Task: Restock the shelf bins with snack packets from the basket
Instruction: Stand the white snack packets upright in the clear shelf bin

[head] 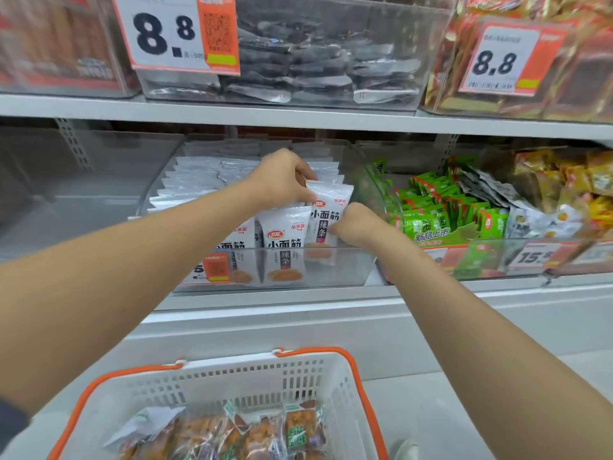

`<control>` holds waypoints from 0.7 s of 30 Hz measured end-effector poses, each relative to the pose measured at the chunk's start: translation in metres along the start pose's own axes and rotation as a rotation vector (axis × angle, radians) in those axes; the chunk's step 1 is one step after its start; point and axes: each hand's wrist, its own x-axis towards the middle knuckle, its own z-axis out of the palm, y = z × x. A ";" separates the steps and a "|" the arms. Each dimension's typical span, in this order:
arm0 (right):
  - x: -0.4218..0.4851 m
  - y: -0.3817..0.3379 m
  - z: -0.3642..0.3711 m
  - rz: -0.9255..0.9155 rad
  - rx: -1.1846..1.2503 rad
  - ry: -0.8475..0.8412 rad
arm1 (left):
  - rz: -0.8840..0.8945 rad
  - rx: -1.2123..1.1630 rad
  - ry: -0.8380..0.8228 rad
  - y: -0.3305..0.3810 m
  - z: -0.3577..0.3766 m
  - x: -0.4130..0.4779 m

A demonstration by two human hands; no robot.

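Both arms reach forward into the middle clear bin [331, 270] on the shelf. Left hand [282, 177] arched from above, fingers curled down, pinching the top edge of an upright white packet [328, 210] at the bin's front right. Right hand [356, 224] lower, fingers curled tight, gripping that packet's right edge. Basket [248, 383] below holds more snack packets [232, 433].

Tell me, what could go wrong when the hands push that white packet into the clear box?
1. Both the left hand and the right hand pinch the white packet, which stands higher than its neighbours; pushed hard, it might crumple or knock them over.
2. It sits right behind the clear bin's low front wall, so it could slip out over it.
3. The basket holds different-looking packets; they might land in the wrong bin.
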 end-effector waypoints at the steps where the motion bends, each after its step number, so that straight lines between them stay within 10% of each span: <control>1: 0.002 0.000 0.001 0.000 -0.003 -0.006 | -0.003 0.014 0.012 0.000 0.001 0.001; 21: -0.016 -0.001 0.005 0.028 -0.055 0.167 | 0.057 0.003 0.149 -0.004 -0.005 -0.021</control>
